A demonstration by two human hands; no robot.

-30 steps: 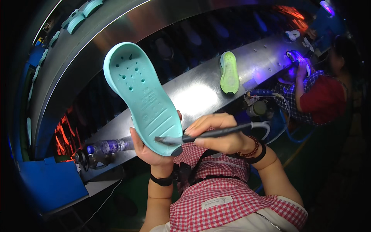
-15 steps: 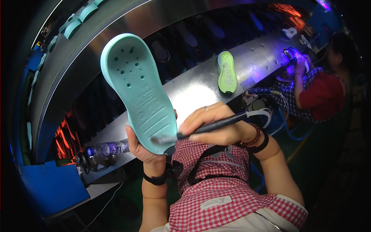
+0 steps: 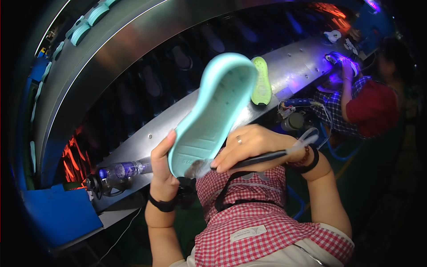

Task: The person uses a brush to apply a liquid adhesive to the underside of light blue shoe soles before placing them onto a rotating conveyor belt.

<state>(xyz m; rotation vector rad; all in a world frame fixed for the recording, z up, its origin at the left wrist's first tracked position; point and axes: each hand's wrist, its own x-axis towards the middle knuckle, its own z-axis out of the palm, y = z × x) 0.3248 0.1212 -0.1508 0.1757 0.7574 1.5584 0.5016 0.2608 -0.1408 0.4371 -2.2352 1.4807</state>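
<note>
A pale teal shoe sole (image 3: 209, 120) is tilted in front of me, its hollow inner side toward me and its toe end pointing up and right. Near the heel, my left hand (image 3: 163, 161) grips its left edge, with the thumb along the rim. My right hand (image 3: 255, 144) is closed on a brush (image 3: 262, 159) with a black handle and a clear tube at its back end. Its blurred bristles touch the inside of the sole at the heel. Beyond, partly behind the teal sole, a yellow-green sole (image 3: 262, 86) lies on the metal bench (image 3: 155, 131).
A clear bottle with a purple label (image 3: 126, 171) lies at the left, beside a black-lidded bottle (image 3: 98, 186). Dark machinery with red glowing heat (image 3: 73, 162) curves behind the bench. More teal soles (image 3: 81, 33) line the upper left. A co-worker (image 3: 371, 109) sits at right.
The teal sole has tilted, its toe swinging right and now partly covering the yellow-green one. My left hand has turned with it. The brush stays at the heel, now nearer its tip.
</note>
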